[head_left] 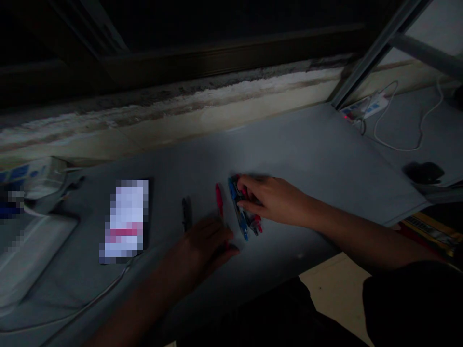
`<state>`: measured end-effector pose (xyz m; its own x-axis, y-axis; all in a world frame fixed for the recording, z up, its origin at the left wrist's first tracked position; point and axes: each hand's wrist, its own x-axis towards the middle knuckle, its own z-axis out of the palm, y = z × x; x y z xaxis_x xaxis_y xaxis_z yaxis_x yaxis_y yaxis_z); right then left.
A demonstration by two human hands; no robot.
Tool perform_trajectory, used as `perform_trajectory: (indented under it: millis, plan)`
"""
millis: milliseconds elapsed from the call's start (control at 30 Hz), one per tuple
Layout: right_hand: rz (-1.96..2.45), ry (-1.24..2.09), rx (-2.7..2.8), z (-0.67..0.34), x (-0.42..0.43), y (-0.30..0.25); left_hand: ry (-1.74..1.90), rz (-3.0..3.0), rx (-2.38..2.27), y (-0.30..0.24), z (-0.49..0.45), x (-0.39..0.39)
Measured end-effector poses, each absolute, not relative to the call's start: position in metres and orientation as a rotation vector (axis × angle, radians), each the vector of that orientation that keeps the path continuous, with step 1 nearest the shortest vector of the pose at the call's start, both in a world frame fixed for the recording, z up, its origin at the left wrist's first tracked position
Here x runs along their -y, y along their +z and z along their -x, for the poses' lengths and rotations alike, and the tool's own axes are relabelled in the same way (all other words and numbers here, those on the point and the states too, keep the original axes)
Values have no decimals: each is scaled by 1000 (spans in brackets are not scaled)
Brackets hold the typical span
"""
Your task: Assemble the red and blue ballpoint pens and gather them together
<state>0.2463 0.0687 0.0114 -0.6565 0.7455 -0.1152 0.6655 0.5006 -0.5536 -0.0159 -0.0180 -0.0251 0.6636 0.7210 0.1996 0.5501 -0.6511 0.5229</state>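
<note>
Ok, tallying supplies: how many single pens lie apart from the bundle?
2: a red pen left of the bundle, a black pen further left. The left hand may hide more.

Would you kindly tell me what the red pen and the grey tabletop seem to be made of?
The red pen looks like glossy moulded plastic, judging by its smooth sheen, though it is small and dim. The grey tabletop seems a smooth painted or laminated board: even colour, soft sheen, no visible grain, but the look leaves this open.

what seems a pixelated phone (126,220), white power strip (363,107), white cable (398,140), grey tabletop (307,144)
</note>
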Motion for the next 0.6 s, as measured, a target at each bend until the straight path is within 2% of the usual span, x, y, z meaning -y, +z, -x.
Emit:
perform_trajectory:
  millis: [267, 500, 600]
  plan:
    - [1060, 722, 2652, -247, -66, 8, 676, -2635, -958, -25, 17, 17]
    - [1049, 678, 2675, -247, -68, 8, 735, -2623, -1425, -15, 34, 11]
    - [1033, 681, 2675, -247, -69, 6, 625, -2602, -1389, -19, 32, 10]
